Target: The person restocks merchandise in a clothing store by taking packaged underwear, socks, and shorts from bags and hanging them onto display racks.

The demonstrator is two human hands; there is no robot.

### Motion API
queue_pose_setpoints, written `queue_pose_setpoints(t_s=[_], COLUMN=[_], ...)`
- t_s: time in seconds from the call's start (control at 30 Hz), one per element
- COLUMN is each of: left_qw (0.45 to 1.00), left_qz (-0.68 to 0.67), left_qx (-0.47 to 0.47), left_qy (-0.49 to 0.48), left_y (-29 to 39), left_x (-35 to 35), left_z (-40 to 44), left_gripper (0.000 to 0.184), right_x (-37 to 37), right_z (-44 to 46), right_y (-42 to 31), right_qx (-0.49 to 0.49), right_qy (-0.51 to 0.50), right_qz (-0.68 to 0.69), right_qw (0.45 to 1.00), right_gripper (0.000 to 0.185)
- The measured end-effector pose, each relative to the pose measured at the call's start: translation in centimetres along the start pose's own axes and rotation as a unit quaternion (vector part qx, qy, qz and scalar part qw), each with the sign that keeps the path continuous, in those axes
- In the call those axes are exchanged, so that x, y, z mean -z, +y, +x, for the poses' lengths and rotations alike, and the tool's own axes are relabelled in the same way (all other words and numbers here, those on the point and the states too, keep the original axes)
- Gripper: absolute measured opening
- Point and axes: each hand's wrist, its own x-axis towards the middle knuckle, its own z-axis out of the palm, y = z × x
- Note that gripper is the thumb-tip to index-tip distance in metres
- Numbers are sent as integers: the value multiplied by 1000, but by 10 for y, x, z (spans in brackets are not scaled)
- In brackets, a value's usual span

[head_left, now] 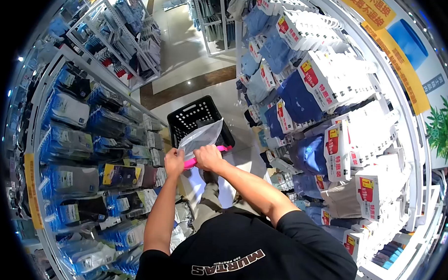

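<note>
A pale, see-through plastic bag [204, 135] is held up in front of me, over the near side of a black shopping basket [186, 114]. My left hand [174, 163] is closed on the bag's lower left corner. My right hand [207, 157] is closed at its lower right edge, fingers curled. A bright pink handle [225, 148] passes just under both hands; whether either hand also grips it is hidden. Something dark lies in the basket, partly covered by the bag, and I cannot make out what it is.
On my left stands a white rack of packaged garments [74, 179] on blue hangers. To the right, blue underwear [297, 100] hangs on white cards with red and yellow price labels [315, 76]. A tiled aisle floor [180, 54] runs ahead between further racks [134, 35].
</note>
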Motion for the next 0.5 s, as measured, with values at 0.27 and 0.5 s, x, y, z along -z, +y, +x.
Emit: queue_pose_setpoints(t_s=[0.27, 0.5], left_qw=[998, 990], left_qz=[-28, -104], left_qx=[-55, -56], left_qy=[-27, -79], left_y=[-13, -28], left_x=[-6, -9], left_z=[56, 106], left_gripper=[30, 30], right_x=[12, 20], right_z=[46, 82], right_y=[6, 4], right_qx=[-34, -71], right_qy=[-34, -28], right_qz=[-14, -4], right_qw=[999, 997], right_gripper=[20, 21])
